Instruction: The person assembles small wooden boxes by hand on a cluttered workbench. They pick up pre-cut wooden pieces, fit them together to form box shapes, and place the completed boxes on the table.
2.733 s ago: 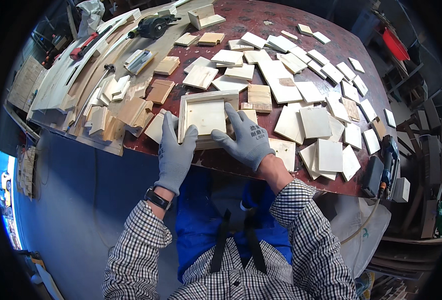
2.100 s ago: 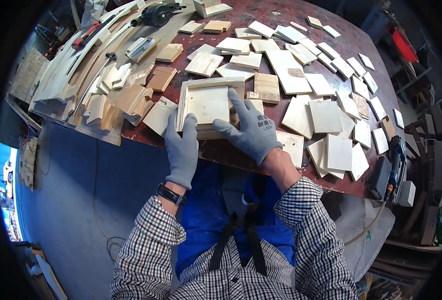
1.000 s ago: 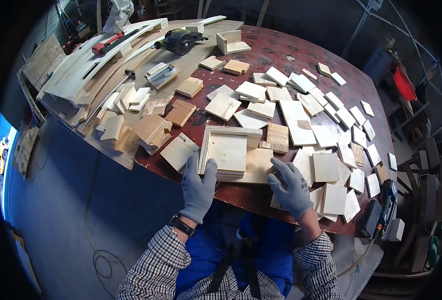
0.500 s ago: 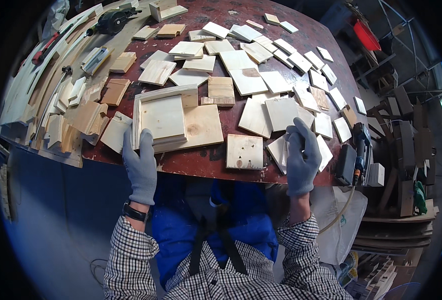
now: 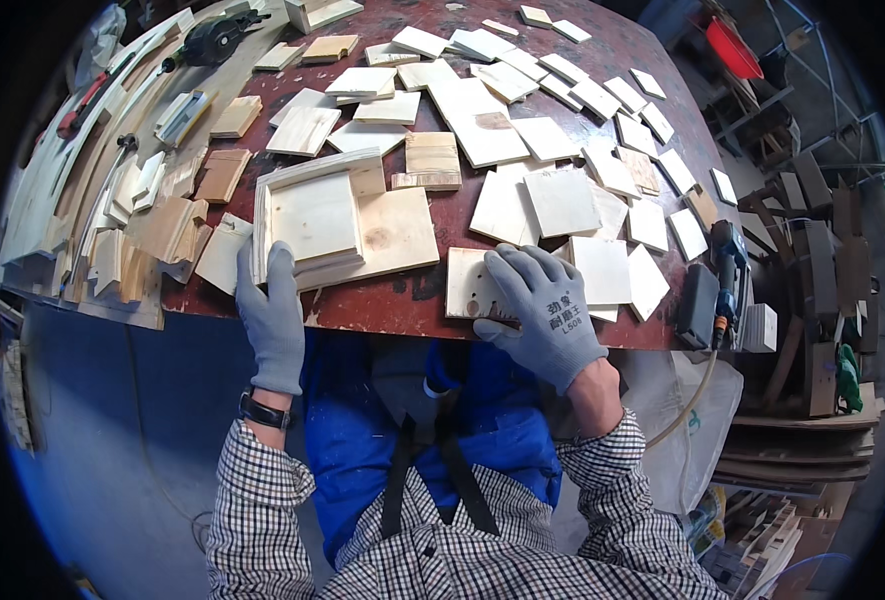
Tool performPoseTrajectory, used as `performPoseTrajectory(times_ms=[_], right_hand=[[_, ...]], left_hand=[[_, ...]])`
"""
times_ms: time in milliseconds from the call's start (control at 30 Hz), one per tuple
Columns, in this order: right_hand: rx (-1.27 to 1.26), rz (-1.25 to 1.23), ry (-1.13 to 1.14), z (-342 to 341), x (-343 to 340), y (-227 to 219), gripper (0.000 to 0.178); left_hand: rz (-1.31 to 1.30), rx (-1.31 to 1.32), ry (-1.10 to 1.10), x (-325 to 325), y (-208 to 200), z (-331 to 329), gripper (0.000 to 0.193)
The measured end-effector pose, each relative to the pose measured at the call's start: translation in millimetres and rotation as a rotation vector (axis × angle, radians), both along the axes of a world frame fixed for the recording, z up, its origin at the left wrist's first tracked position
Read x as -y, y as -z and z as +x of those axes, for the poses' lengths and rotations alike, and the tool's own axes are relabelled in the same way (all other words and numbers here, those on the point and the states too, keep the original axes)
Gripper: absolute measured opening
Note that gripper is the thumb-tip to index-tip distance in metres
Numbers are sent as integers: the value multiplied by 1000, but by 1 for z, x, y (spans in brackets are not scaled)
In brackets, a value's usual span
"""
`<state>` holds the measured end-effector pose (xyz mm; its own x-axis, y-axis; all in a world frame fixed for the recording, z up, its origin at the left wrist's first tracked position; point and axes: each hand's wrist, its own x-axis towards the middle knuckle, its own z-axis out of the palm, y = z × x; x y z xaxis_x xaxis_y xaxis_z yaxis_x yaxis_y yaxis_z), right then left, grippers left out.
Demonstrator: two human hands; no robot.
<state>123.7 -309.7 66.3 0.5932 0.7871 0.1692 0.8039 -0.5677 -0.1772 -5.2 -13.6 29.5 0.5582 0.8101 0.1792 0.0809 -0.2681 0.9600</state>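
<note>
My left hand point(image 5: 274, 325), in a grey glove, grips the near left corner of a shallow wooden box point(image 5: 312, 215), thumb inside its rim. The box has raised sides and sits tilted over a flat wooden board point(image 5: 402, 235) with a knot. My right hand point(image 5: 550, 312), gloved too, lies over a small pale block point(image 5: 467, 283) with dark holes at the table's front edge. Its fingers curl over the block's right part while the thumb presses at the near side. A pale square board point(image 5: 599, 270) lies just right of those fingers.
Loose square boards point(image 5: 562, 200) cover much of the dark red table point(image 5: 382, 318). At the right corner lies a power tool point(image 5: 727, 275) with a hose. A circular saw point(image 5: 212, 38) and long wooden strips point(image 5: 72, 150) occupy the left. Stacked timber point(image 5: 792, 440) stands off to the right.
My right hand has swung left from the loose boards onto the holed block. A pale square board now lies where that hand was. The left hand keeps its grip on the box.
</note>
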Motion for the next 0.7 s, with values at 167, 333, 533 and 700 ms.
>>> performPoseTrajectory(times_ms=[167,333,533,700], right_hand=[[122,202,161,10,14,3,67],[357,266,439,28,61,3,45],[220,195,603,20,83,5,61],[92,2,725,12,63,5,87]], left_hand=[[-103,-2,1,-3,6,-2,41],[51,50,-41,1,10,1,41],[-50,53,2,-8,18,-2,50],[4,71,7,-12,23,-1,46]])
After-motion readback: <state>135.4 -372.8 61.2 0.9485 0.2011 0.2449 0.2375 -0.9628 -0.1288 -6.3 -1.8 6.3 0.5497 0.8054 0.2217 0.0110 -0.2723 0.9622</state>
